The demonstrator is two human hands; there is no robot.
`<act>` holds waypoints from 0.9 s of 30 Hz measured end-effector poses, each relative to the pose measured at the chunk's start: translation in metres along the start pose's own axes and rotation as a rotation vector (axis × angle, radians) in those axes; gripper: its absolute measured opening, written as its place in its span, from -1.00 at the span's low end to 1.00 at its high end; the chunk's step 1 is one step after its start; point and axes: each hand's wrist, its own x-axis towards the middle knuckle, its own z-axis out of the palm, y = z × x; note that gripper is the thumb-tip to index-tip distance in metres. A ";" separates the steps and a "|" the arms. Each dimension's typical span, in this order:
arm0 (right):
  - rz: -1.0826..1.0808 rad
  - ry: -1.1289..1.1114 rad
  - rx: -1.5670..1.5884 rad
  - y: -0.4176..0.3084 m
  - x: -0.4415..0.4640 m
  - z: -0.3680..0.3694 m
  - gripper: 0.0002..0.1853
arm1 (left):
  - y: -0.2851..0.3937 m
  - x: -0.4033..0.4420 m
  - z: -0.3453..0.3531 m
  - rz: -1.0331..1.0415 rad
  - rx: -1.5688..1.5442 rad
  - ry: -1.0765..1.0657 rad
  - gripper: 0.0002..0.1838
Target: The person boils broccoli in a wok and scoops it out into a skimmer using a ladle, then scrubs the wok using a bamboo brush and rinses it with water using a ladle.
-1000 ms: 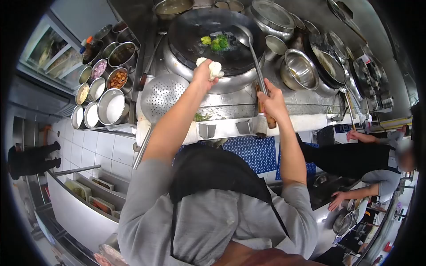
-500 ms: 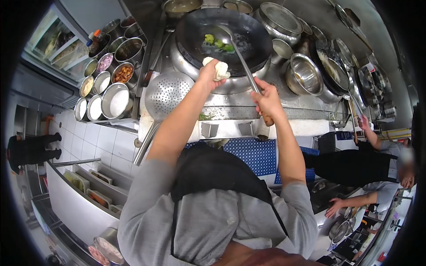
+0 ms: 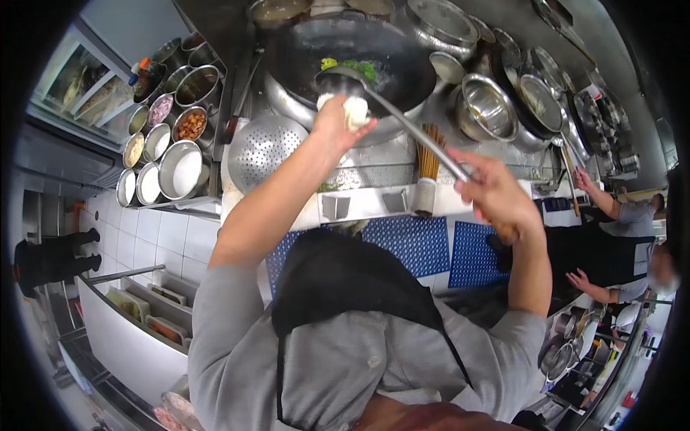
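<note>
The person's left hand (image 3: 332, 126) has its fingers pressed into a folded white cloth (image 3: 355, 113), pinching it at the near rim of the big black wok (image 3: 402, 54); I can't tell from here if the fingertips grip the rim under the cloth. The right hand (image 3: 496, 190) has its fingers curled round the long handle of a metal ladle (image 3: 411, 128), and the ladle's wooden end pokes out below that fist. The ladle slants up and left into the wok, where its round bowl sits just beside some bright green vegetable pieces (image 3: 365, 70), close behind the white cloth. The wok sits toward the back edge of the steel stove (image 3: 377, 174). Near the stove's front edge, left of the wok, lies a round skimmer (image 3: 267, 147) full of little holes, partly behind the left arm. Close to the right hand, a bamboo brush (image 3: 431, 152) lies across the front edge. Further right, a shiny steel bowl (image 3: 489, 108) stands beside the wok. Past the stove's left edge, steel pots crowd together, one with brown chunks (image 3: 192, 126), another with something white (image 3: 180, 171). Blue mats (image 3: 406, 248) lie on the floor below the front edge. Over on the right is another person (image 3: 611, 251) in a black apron.
</note>
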 end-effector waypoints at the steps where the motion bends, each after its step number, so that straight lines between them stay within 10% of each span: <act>1: -0.083 0.024 -0.104 -0.002 0.011 0.001 -0.36 | -0.002 0.001 -0.003 -0.008 0.001 -0.021 -0.74; 7: -0.773 0.623 -0.671 0.062 0.134 0.038 -0.39 | -0.047 -0.009 -0.041 0.079 -0.020 -0.020 -0.82; 10: -0.334 0.259 -0.308 0.015 0.058 0.031 -0.34 | -0.035 -0.063 -0.025 0.044 0.015 0.001 -0.88; 19: -0.040 -0.069 0.063 -0.003 0.014 0.016 -0.39 | 0.003 -0.035 -0.009 -0.054 0.076 -0.027 -0.81; 27: -0.504 0.357 -0.295 0.035 0.081 0.049 -0.38 | -0.055 -0.029 -0.054 0.043 0.045 -0.006 -0.88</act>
